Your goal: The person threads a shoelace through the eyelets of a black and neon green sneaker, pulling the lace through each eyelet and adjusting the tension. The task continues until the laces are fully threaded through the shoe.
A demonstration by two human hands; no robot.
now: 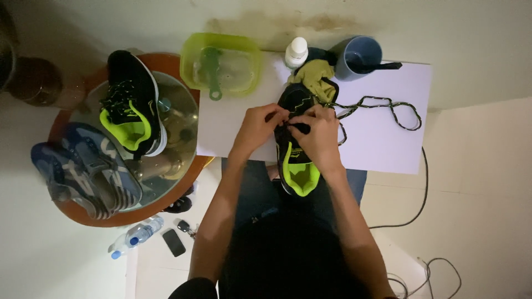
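A black sneaker with neon-green lining (298, 166) lies on a white table (388, 149), heel toward me. My left hand (259, 124) and my right hand (320, 135) pinch at its lacing area, fingers closed on the shoe's upper and the dark patterned shoelace (388, 108). The lace's loose length trails right across the table. An olive cloth (317, 75) is stuffed at the shoe's toe.
A matching black-and-green sneaker (130, 105) and blue sneakers (83, 171) sit on a round glass table. A green tub with a brush (221, 63), white bottle (296, 52) and blue mug (361, 56) stand behind. A water bottle (136, 237), phone (173, 242), keys and cables lie on the floor.
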